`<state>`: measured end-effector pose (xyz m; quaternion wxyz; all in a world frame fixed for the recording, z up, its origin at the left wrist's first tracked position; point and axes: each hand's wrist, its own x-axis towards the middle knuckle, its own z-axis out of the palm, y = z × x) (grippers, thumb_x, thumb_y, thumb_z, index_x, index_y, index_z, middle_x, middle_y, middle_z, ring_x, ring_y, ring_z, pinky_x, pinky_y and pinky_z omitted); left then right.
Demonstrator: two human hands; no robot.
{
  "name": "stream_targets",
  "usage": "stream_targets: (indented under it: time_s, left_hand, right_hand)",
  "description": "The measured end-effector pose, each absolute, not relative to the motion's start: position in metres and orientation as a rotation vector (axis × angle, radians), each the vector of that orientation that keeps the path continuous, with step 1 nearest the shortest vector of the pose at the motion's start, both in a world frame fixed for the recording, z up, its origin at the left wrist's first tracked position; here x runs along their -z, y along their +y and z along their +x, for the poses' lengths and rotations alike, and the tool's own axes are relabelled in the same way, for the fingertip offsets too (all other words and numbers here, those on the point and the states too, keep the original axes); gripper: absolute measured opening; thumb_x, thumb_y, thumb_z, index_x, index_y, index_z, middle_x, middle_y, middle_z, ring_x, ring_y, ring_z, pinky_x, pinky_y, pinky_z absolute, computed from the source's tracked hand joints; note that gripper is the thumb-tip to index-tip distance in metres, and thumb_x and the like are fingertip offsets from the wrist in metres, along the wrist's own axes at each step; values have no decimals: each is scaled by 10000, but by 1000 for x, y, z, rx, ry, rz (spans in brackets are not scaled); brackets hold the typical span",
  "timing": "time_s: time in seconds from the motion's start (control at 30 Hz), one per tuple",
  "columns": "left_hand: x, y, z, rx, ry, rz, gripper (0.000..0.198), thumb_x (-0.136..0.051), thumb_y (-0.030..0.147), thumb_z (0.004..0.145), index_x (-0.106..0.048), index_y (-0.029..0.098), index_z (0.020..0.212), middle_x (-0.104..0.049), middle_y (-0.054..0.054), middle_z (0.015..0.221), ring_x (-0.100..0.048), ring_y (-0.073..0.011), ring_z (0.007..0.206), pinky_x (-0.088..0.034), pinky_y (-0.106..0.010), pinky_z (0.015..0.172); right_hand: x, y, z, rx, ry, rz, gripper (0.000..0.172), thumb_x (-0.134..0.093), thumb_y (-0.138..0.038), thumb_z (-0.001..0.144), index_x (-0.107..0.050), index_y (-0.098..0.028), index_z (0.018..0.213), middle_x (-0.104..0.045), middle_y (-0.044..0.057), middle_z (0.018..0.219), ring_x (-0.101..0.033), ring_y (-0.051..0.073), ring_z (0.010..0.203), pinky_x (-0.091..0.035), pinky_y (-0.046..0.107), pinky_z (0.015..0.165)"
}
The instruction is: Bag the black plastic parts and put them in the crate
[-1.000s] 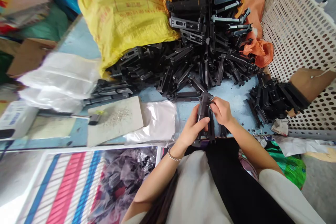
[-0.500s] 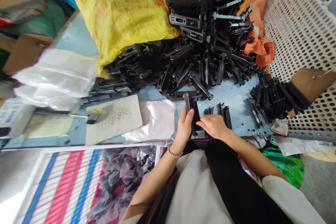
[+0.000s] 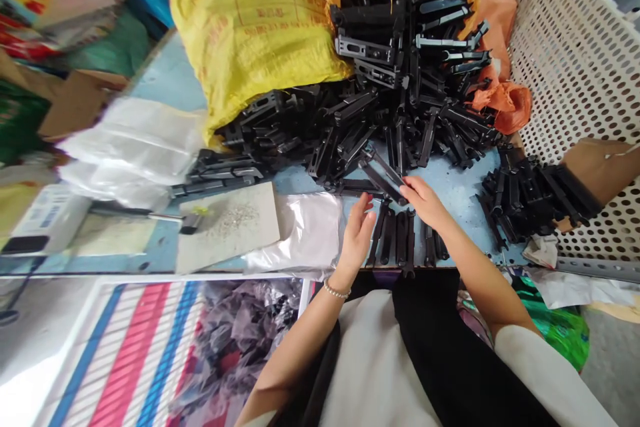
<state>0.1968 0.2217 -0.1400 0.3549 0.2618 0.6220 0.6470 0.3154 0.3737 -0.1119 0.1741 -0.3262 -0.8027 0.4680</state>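
My right hand (image 3: 424, 201) reaches over the table's front area, its fingertips closed on the near end of a long black slotted part (image 3: 384, 177). That part slants at the edge of a big heap of similar black parts (image 3: 350, 110). To its left, my left hand (image 3: 357, 235) holds nothing, thumb and fingers apart. Between and below my hands, several black parts (image 3: 395, 237) lie side by side near the table's front edge. A pair of similar parts (image 3: 435, 245) sits just under my right forearm.
A yellow woven sack (image 3: 265, 20) and an orange sack (image 3: 493, 7) stand behind the heap. Left are clear plastic bags (image 3: 313, 230), a grey board (image 3: 235, 230) and a hammer (image 3: 190, 221). At right, more black parts (image 3: 525, 190) lie by a white perforated crate (image 3: 575, 53).
My hands have let go of the black part they held, and it lies in the row. My right hand has moved forward to another part; my left has opened.
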Motion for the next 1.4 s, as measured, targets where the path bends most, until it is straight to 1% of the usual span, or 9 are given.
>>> stream_targets:
  time_s: [0.1, 0.2, 0.3, 0.43, 0.53, 0.77, 0.97, 1.1, 1.4]
  left_hand:
    - [109, 234, 200, -1822, 1131, 390, 759, -682, 747, 747, -531, 280, 1326, -598, -73, 1352, -630, -191, 1145, -559, -304, 955]
    - [87, 234, 210, -1708, 1137, 412, 603, -799, 640, 712, -613, 216, 1099, -650, -9, 977, -614, -110, 824, -516, -216, 737]
    - [84, 227, 222, -1611, 1242, 538, 578, -841, 566, 707, -608, 204, 1093, -637, 6, 945, -574, -96, 826, -491, -207, 765]
    - [89, 224, 229, -1595, 1364, 583, 618, -803, 547, 756, -566, 229, 1229, -650, -12, 1128, -599, -116, 999, -498, -214, 893]
    - [86, 228, 220, -1603, 1362, 433, 577, -800, 589, 721, -562, 206, 1081, -622, 21, 849, -570, -82, 722, -479, -190, 655]
    - [74, 229, 202, -1612, 1302, 159, 575, -783, 618, 688, -498, 200, 962, -542, 43, 741, -512, -51, 568, -417, -160, 497]
    - [123, 207, 176, -1645, 1719, 229, 592, -721, 597, 732, -454, 239, 1121, -628, -6, 966, -650, -153, 839, -591, -337, 814]
    - [164, 198, 178, -1374, 2081, 614, 510, -590, 498, 856, -594, 147, 1227, -571, -145, 1287, -518, -246, 1271, -385, -501, 1233]
    - [157, 209, 195, -1539, 1930, 753, 810, -511, 709, 869, -425, 182, 1478, -424, -161, 1514, -435, -260, 1410, -353, -506, 1276]
  right_hand:
    - [102, 345, 333, -1755, -2088, -773, 395, -408, -510, 1025, -606, -170, 998, -610, 54, 892, -579, 186, 828, -454, 328, 761]
    - [86, 333, 338, -1240, -2169, -711, 538, -290, -572, 1060, -537, -169, 803, -569, 70, 815, -530, 193, 813, -401, 358, 781]
    - [73, 337, 328, -807, -2172, -698, 592, -241, -637, 1049, -502, -178, 783, -546, 78, 779, -473, 201, 785, -354, 377, 771]
    - [74, 340, 312, -1376, -1944, -887, 661, -287, -787, 966, -403, -188, 711, -465, 38, 669, -429, 159, 644, -345, 326, 637]
    - [84, 331, 315, -1747, -1852, -807, 672, -287, -797, 962, -438, -184, 732, -437, 18, 639, -432, 144, 593, -360, 302, 593]
    - [108, 289, 335, -531, -2396, -189, 397, -363, -365, 1076, -514, -165, 768, -571, 77, 753, -479, 189, 713, -345, 347, 674]
    - [110, 312, 300, -878, -2714, -539, 329, -373, -334, 1091, -620, -161, 959, -639, 70, 951, -580, 185, 921, -421, 308, 799]
    - [117, 357, 254, -384, -2833, -733, 335, -455, -248, 1051, -594, -143, 1337, -578, 139, 1324, -502, 281, 1184, -395, 392, 953]
    - [72, 367, 275, -420, -2927, -739, 221, -535, -266, 1025, -648, -129, 1157, -654, 117, 1089, -550, 263, 1033, -392, 377, 846]
